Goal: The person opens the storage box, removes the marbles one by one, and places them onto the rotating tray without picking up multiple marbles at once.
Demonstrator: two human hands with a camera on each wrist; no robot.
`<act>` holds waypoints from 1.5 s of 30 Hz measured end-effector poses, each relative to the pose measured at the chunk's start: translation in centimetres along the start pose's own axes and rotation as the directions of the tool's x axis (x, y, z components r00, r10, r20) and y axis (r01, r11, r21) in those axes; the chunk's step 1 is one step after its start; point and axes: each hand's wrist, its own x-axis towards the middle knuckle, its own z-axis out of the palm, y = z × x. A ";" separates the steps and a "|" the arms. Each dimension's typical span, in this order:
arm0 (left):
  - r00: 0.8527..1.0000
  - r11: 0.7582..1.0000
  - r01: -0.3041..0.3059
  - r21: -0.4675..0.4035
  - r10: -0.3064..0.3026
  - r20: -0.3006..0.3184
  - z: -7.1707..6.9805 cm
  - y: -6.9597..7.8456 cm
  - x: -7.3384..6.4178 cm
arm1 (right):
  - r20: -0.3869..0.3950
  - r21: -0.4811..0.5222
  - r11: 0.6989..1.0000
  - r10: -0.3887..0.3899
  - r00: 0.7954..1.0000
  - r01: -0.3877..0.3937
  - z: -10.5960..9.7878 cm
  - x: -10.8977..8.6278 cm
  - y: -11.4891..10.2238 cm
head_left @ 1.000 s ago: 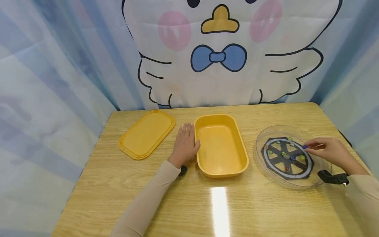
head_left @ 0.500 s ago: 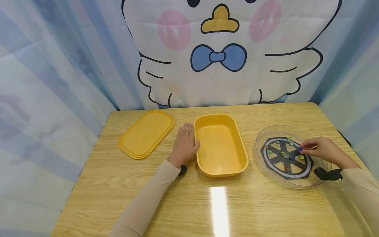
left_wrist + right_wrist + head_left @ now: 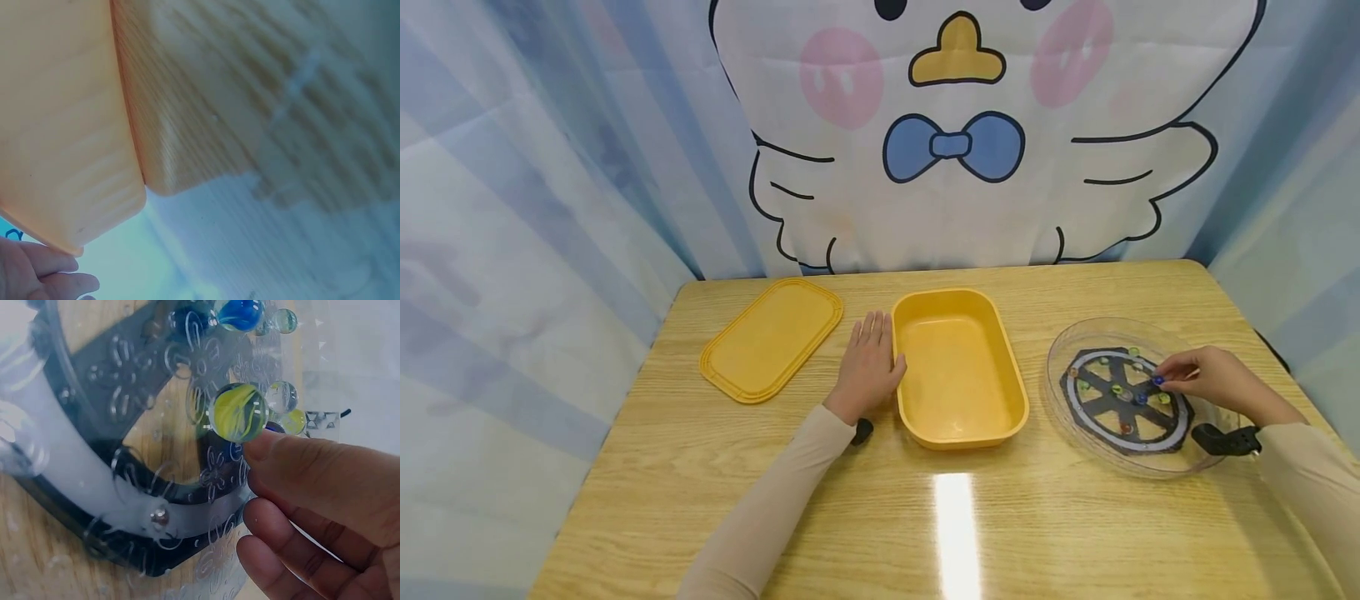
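Note:
My right hand (image 3: 1217,383) pinches a dark blue marble (image 3: 1158,380) between thumb and fingertips, over a clear round dish (image 3: 1055,392). In the right wrist view, the thumb hides most of that marble. Close to the thumb is a yellow-swirled marble (image 3: 240,412); a blue-swirled marble (image 3: 239,312) lies farther off. Several other marbles lie in the dish, among them a red marble (image 3: 1126,427). My left hand (image 3: 867,375) rests with straight fingers along the left side of a yellow tub (image 3: 958,375).
A dark wheel-shaped pattern (image 3: 1101,407) shows through the dish. Left of the tub, a yellow lid (image 3: 772,340) lies flat on the wooden table (image 3: 880,517). Behind the table hangs a printed curtain (image 3: 955,217). A black strap (image 3: 1225,440) circles the right wrist.
My right hand, with the blue marble pinched, has shifted slightly left over the dish, mostly in the first half second. The left hand and the tub have stayed in place.

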 end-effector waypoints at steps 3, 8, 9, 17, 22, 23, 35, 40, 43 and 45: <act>1.000 1.000 -0.007 0.003 0.007 0.004 0.0 -0.1 0.0 | 0.005 0.005 1.000 0.002 1.000 -0.002 0.1 0.0 0.1; 1.000 1.000 -0.021 0.006 0.021 0.014 0.0 -0.3 0.1 | 0.008 0.008 1.000 0.006 1.000 -0.006 0.2 0.0 0.2; 1.000 1.000 -0.025 0.007 0.025 0.013 0.0 -0.3 0.1 | 0.009 0.010 1.000 0.006 1.000 -0.006 0.2 0.0 0.2; 0.999 1.000 -0.031 0.004 0.031 0.026 0.0 -0.5 0.1 | 0.012 0.015 1.000 0.001 1.000 -0.001 0.1 0.0 0.2; 0.999 1.000 -0.028 -0.001 0.028 0.033 0.1 -0.5 0.2 | 0.014 0.026 1.000 0.000 1.000 0.000 0.1 -0.3 0.2; 0.999 1.000 -0.026 -0.002 0.026 0.034 0.1 -0.5 0.2 | 0.016 0.029 1.000 0.001 1.000 -0.002 0.1 -0.3 0.2; 0.999 1.000 -0.018 -0.023 0.019 0.033 0.4 -0.3 0.2 | -0.044 -0.041 0.999 -0.014 0.999 0.013 -1.1 -1.3 -0.4; 0.999 0.999 -0.037 -0.019 0.037 0.013 0.4 -0.6 -0.2 | -0.161 -0.010 0.999 -0.041 0.986 0.040 -2.6 -1.7 -2.8; 0.999 0.999 -0.047 -0.012 0.047 0.004 -0.2 -0.8 -0.4 | -0.226 0.039 0.998 -0.035 0.973 0.045 -3.5 -1.4 -5.3; 0.999 0.999 -0.052 0.004 0.052 0.001 -1.0 -0.9 -0.5 | -0.267 0.055 0.997 -0.033 0.963 0.049 -3.8 -1.0 -7.4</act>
